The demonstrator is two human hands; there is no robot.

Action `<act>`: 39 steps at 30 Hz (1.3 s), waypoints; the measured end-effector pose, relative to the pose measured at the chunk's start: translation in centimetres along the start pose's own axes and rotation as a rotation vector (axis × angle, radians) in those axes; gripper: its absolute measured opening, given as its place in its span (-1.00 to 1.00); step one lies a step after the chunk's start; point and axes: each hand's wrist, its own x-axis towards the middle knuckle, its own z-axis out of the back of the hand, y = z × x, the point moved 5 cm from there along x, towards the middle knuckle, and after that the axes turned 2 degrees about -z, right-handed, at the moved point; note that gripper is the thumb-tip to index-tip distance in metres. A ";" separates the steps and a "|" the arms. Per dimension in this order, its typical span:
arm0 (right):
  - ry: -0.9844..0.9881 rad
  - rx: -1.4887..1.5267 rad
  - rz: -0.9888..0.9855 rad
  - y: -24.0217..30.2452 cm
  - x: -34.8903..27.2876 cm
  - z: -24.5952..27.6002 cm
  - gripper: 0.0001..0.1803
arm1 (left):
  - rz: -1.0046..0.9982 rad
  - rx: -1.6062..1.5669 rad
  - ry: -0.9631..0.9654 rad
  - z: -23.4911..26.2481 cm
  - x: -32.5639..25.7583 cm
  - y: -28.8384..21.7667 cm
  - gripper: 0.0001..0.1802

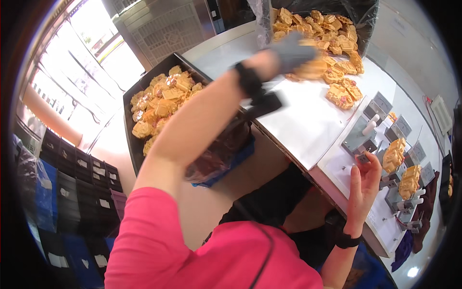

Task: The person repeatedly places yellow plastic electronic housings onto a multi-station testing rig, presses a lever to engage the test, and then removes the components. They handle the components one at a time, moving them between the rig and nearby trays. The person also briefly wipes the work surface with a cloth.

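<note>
My left hand [290, 50], in a grey glove and blurred by motion, reaches across to the far side of the table. An orange-yellow molded plastic part [310, 68], blurred along with it, is in its fingers. Beside it lie more such parts [342, 94], loose on the white tabletop. My right hand [364, 183] is bare, thumb and fingers apart, its fingertips at a small grey metal block [363, 158] on the fixture board. Two orange-yellow parts, one [394, 155] behind the other [409, 182], sit on metal fixtures to the right of that hand.
A plastic-lined bin [363, 29] heaped with the same parts stands at the back. At left, a black tray [129, 108] holds many more. White pegs [369, 126] rise from a fixture. Below the table edge sits a blue crate [243, 156] with a plastic bag.
</note>
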 end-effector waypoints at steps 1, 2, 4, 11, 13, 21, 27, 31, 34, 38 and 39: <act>0.013 0.000 -0.017 0.1 -0.1 -0.3 -0.54 | 0.124 -0.202 0.013 3.9 -2.6 3.2 -0.70; -0.004 -0.027 -0.035 0.0 -0.1 -0.3 -0.53 | 0.347 -0.178 -0.147 7.0 -5.5 5.0 -0.73; 0.012 0.013 -0.014 -0.3 -0.1 -0.5 -0.52 | 0.544 -0.610 -0.523 16.5 -10.9 14.2 -0.65; -0.011 -0.020 -0.037 -0.2 0.3 -0.4 -0.49 | 0.316 1.513 -0.612 34.7 -22.0 26.3 -0.59; -0.018 -0.060 0.011 0.0 0.5 -0.7 -0.43 | 0.267 0.772 -0.669 34.3 -20.5 28.7 -0.56; -0.077 -0.752 0.036 3.2 -2.4 5.6 -0.64 | 0.083 -0.151 -0.102 -4.4 -9.1 4.6 -0.48; -0.001 -0.814 0.024 1.9 -2.5 7.0 -0.91 | -0.245 0.114 0.056 -17.1 -9.7 0.2 -0.48; 0.034 -0.782 0.003 1.4 -2.2 7.4 -0.92 | -0.328 0.345 -0.008 -18.2 -10.0 0.4 -0.47; 0.011 -0.783 0.014 0.8 -2.4 7.4 -0.92 | -0.291 0.326 0.005 -18.3 -10.1 0.4 -0.47; 0.008 -0.779 0.040 0.9 -2.3 7.4 -0.91 | -0.258 0.327 0.002 -18.2 -10.1 0.6 -0.46; 0.002 -0.779 0.053 0.9 -2.4 7.4 -0.90 | -0.238 0.316 0.012 -18.2 -10.1 0.6 -0.46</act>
